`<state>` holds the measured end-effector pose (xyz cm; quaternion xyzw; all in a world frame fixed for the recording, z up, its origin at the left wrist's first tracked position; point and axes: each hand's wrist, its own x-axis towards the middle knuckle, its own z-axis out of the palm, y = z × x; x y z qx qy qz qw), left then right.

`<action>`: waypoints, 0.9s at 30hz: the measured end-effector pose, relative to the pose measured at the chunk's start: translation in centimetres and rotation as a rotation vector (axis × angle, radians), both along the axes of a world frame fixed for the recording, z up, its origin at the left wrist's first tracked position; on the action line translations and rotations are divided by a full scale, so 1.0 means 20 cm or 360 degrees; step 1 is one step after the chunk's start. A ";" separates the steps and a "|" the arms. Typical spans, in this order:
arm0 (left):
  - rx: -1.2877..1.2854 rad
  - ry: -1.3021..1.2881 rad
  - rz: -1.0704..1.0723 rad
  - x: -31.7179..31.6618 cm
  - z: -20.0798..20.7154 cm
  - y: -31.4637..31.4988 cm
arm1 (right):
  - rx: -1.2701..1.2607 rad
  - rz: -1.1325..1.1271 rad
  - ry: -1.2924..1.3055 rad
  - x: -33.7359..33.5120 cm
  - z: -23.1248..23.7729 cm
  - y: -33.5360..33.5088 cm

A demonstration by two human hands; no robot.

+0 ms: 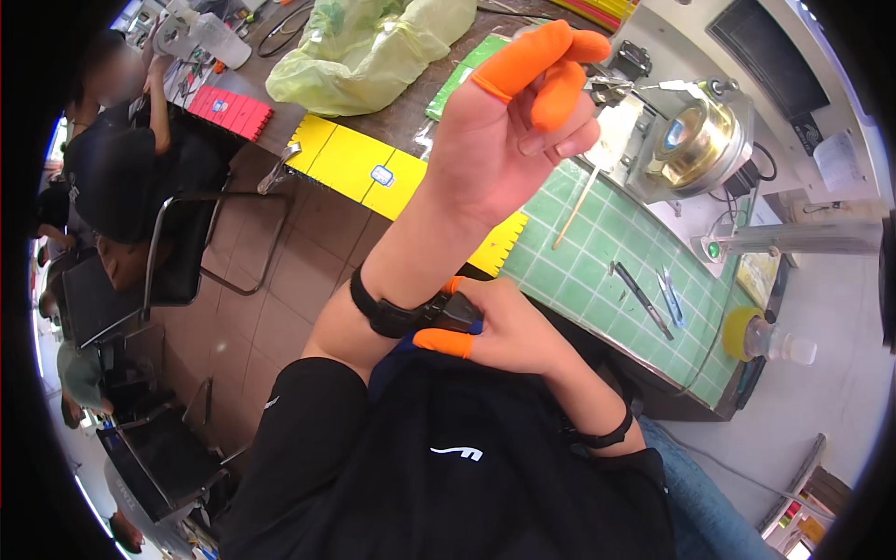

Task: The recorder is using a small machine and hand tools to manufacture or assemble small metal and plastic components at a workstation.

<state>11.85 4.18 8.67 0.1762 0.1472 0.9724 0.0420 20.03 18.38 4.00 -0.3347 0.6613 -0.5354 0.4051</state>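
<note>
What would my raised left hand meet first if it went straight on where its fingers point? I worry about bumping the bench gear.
Probably the brass-coloured round fixture on the white machine. The left hand, its orange-capped fingers pointing right, appears raised above the green cutting mat, but depth is unclear, so it might pass over.

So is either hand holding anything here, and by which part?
The raised left hand holds nothing. The right hand fingers pinch the black wristband at its clasp on the left wrist.

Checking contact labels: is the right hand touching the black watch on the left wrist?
Touching. The head view shows the right hand with its orange-capped fingers pressed on the black watch on the raised left wrist.
</note>
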 end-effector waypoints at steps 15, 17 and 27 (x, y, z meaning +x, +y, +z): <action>-0.2231 0.1100 0.1700 0.11 0.01 0.13 | -0.0023 0.0154 0.0020 0.08 -0.06 -0.01; -0.1869 0.0636 0.1134 0.24 0.16 0.18 | -0.0572 -0.0055 0.0332 0.11 -0.08 0.01; -0.0781 0.1342 0.0017 0.44 0.19 0.13 | -0.0281 0.0220 0.0079 0.20 0.07 0.54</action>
